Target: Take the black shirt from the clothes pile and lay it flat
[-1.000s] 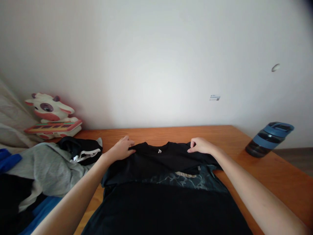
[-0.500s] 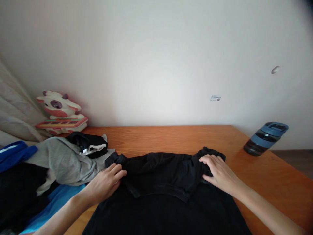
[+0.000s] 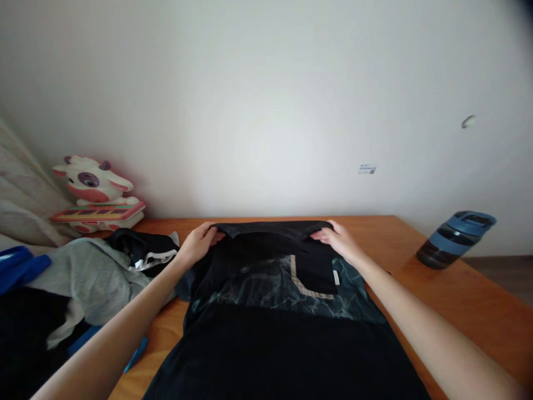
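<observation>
A black T-shirt [image 3: 266,344] lies across the table, its collar end lifted toward the wall. A dark marbled band crosses its chest, with a black pocket [image 3: 314,272] edged in beige tape and a small white tag. My left hand [image 3: 202,241] pinches the shirt at the left shoulder beside the neckline. At the right shoulder my right hand [image 3: 335,239] grips the fabric, thumb on top and fingers underneath. Between both hands the neckline is stretched wide. The shirt's lower end runs out of view at the bottom.
Left of the shirt lies a heap of clothes, with a grey garment [image 3: 95,278], a black one with white trim [image 3: 141,253] and a blue one [image 3: 20,269]. Behind stands a cow-shaped toy keyboard [image 3: 100,200]. A blue bottle [image 3: 456,239] stands at the wooden table's [image 3: 416,278] right edge.
Both hands have moved forward toward the wall and closer together, drawing the shirt's upper part out flat. The chest pocket and marbled band now show where folded black fabric lay.
</observation>
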A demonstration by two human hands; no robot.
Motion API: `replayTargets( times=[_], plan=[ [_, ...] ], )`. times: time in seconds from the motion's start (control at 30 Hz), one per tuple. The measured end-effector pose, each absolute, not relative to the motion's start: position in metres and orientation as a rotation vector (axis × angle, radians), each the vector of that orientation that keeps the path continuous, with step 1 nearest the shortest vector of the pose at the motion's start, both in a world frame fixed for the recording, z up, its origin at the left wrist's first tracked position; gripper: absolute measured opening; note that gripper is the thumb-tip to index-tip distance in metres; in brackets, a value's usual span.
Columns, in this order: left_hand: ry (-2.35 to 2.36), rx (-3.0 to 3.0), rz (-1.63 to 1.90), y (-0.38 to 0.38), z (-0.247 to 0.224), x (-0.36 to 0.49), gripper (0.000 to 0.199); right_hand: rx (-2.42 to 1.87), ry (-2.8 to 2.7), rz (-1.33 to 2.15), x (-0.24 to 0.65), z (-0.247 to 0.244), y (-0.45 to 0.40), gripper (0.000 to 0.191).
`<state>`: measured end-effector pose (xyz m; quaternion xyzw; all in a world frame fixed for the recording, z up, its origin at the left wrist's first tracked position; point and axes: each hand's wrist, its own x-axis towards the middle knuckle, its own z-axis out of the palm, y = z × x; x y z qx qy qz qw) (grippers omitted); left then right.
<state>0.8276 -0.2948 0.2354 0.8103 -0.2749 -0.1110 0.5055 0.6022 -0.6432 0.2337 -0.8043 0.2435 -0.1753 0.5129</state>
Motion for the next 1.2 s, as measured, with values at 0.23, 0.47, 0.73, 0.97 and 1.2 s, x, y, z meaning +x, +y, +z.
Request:
replayTargets(
  times=[0.23, 0.47, 0.73, 0.97, 1.2],
  plan=[
    [-0.948, 2.661, 0.07, -0.305, 0.197, 0.87, 0.066, -2.62, 0.466, -0.395, 0.63, 0.205, -0.653, 0.074],
    [-0.583, 3.001, 0.074, -0.251, 0.175, 0.87, 0.06, -2.906, 0.535, -0.117, 0.578, 0.172, -0.652, 0.042],
    [-0.615, 3.149, -0.024, -0.261, 0.201, 0.88, 0.029, -2.843, 0.686, 0.253, 0.595, 0.148, -0.656, 0.084],
    [-0.586, 3.235, 0.245, -0.256, 0.21, 0.867, 0.054, -2.989, 0.661, 0.027, 0.606, 0.151, -0.655, 0.069],
    [-0.574, 3.1, 0.055, -0.249, 0.214, 0.878, 0.038, -2.95, 0.225, -0.431, 0.568, 0.157, -0.618, 0.043]
  ],
)
